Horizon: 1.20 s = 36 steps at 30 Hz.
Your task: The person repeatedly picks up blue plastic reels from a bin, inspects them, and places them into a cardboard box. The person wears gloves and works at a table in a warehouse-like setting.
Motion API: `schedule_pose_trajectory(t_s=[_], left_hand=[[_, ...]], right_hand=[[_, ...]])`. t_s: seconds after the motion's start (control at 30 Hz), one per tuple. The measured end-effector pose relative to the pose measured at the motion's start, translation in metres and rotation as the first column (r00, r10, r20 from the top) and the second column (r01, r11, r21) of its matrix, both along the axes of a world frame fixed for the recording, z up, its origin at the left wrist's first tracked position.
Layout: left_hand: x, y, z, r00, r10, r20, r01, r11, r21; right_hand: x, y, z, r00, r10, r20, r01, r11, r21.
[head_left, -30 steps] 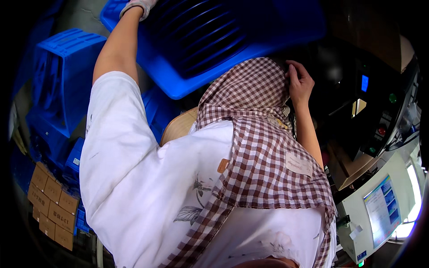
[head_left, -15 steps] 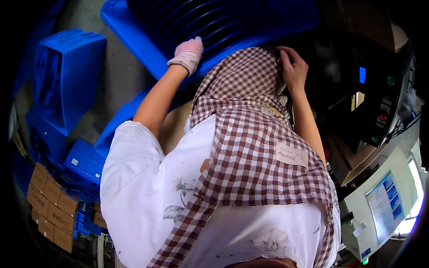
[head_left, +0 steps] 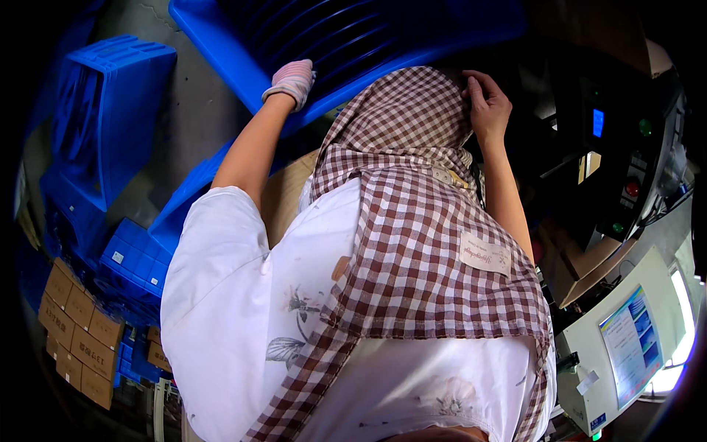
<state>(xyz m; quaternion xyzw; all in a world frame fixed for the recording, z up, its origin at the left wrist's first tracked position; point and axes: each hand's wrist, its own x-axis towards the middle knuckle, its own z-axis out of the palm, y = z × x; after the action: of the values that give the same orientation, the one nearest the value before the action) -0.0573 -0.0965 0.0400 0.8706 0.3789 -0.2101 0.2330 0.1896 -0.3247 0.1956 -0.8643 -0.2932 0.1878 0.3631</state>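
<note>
Head view: a blue bin (head_left: 210, 33) lies ahead of both hands, its far part cut off by the upper edge, so I cannot tell its full length or which side is longer. Its near rim slants up from the left hand (head_left: 290, 83) toward the right, and its left side runs away from that hand to the upper left. Inside, just beyond the left fingers, dark curved pieces (head_left: 324, 46) sit side by side in a row, their long edges bowed and tilted up to the right.

The left hand wears a pale striped glove and is over the bin's near left corner, its fingers bent and pointing into the bin; I cannot tell whether they grip anything. The right hand (head_left: 491, 109) is bare, fingers bent and thumb a little apart, beside the checked apron (head_left: 420, 243); its fingertips fade into shadow, so any hold cannot be told.

Left of the left fingers, well apart, stands a blue crate (head_left: 132, 110). Right of the right fingers is a dark control panel (head_left: 622, 151) with a small lit screen (head_left: 598, 122) and a red button (head_left: 632, 188).
</note>
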Motion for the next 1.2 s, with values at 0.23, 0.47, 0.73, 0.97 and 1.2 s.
schedule_pose_trajectory(t_s=[0.23,0.47,0.73,0.97,1.2], left_hand=[[-0.027,0.013,0.030,0.987,0.121,0.106,-0.120,0.993,-0.015],[-0.011,0.000,0.037,0.961,0.024,0.276,-0.027,1.000,0.007],[-0.021,-0.001,0.032,0.964,0.124,0.236,-0.128,0.992,0.001],[-0.023,-0.019,0.008,0.963,0.075,0.258,-0.041,0.990,-0.137],[-0.006,-0.026,0.004,0.999,-0.034,0.004,0.034,0.999,0.010]], right_hand=[[0.002,-0.002,-0.005,1.000,0.020,-0.009,-0.020,0.999,0.037],[0.003,0.001,-0.006,0.999,0.041,-0.010,-0.041,0.999,0.015],[0.004,-0.003,-0.006,0.999,0.038,-0.028,-0.038,0.999,0.022],[0.005,0.003,-0.004,0.997,0.072,-0.021,-0.071,0.997,0.029],[0.007,0.003,-0.001,0.998,0.058,-0.014,-0.057,0.998,0.020]])
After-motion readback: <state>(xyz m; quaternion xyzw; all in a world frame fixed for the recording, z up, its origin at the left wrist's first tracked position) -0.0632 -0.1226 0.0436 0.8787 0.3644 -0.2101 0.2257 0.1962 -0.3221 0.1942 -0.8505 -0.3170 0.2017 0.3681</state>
